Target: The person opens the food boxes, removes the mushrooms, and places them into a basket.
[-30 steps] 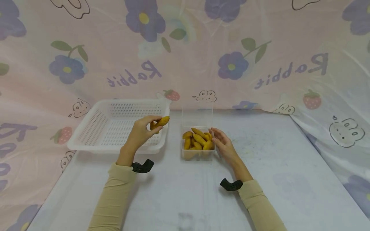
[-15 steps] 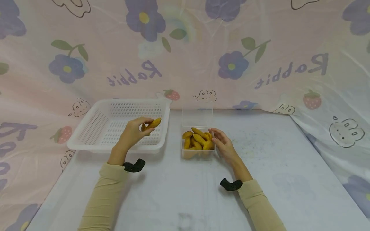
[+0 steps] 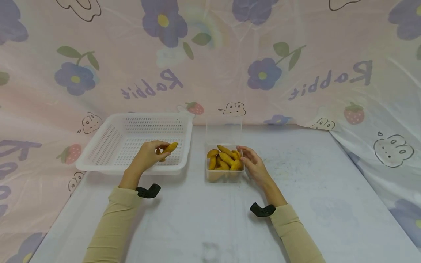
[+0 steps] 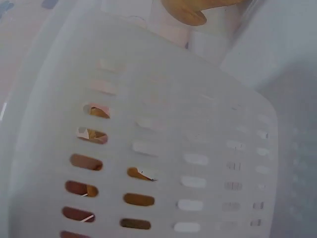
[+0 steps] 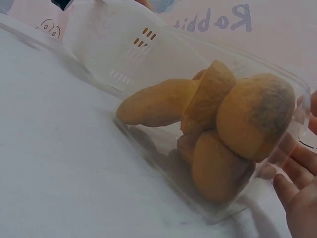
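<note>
My left hand (image 3: 147,157) is over the white basket (image 3: 98,146) in the head view. Its thumb and fingers pinch a yellow-brown mushroom (image 3: 171,147). The left wrist view faces the basket's slotted wall (image 4: 163,114), with part of a mushroom (image 4: 190,15) showing above the rim; the wall mostly hides that hand. My right hand (image 3: 258,168) rests its fingers against the right side of a clear plastic box (image 3: 225,177). Several more mushrooms (image 3: 226,158) are heaped inside the box. Seen from the right wrist, fingers (image 5: 297,173) touch the box's clear wall.
The box's transparent lid (image 3: 224,129) stands up at its back. Basket and box sit side by side on a white-covered table (image 3: 315,182). A printed cloth (image 3: 213,54) with flowers and rabbits hangs behind. Each wrist wears a black camera mount (image 3: 148,191).
My left hand has moved left and lower over the basket, carrying the mushroom away from the box. The right hand and the box have stayed put.
</note>
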The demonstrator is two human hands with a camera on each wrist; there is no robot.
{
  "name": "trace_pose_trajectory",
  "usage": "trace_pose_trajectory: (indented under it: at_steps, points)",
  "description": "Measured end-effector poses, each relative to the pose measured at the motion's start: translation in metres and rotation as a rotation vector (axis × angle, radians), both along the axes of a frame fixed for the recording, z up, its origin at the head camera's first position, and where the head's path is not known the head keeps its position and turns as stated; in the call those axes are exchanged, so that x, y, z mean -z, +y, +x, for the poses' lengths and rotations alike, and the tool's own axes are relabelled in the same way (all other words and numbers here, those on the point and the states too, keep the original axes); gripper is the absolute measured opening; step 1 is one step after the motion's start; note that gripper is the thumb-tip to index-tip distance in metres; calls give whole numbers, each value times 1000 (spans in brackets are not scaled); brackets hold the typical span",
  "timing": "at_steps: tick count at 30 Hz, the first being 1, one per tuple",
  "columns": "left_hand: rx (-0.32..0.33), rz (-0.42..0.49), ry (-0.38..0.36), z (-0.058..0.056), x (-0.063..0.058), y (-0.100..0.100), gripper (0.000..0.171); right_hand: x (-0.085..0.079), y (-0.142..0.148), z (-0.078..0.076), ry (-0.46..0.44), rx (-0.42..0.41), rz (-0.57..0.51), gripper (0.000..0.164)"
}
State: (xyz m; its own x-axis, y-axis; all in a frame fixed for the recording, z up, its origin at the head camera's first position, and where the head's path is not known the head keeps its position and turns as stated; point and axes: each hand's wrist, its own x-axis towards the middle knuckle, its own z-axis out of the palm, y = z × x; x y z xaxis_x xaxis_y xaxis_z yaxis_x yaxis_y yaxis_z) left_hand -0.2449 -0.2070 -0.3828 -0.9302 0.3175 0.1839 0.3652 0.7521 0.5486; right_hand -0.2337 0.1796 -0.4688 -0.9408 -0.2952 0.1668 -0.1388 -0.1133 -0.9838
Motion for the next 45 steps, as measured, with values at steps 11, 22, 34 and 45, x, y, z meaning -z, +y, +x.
trace_pose_trajectory:
  at_steps: [11, 22, 34, 45]
  points:
    - [-4, -37, -64, 0, 1, -1, 39, 1, 0, -1, 8, 13, 20, 51]
    - [11, 15, 117, 5, 0, 0, 32, 0, -1, 2, -12, 14, 13, 51]
    - [83, 64, 274, 16, -22, 24, 30, 0, -2, 0, 10, 12, -17, 50]
    - [193, 107, 350, 18, -28, 59, 28, 0, -1, 1, 11, 15, -22, 50]
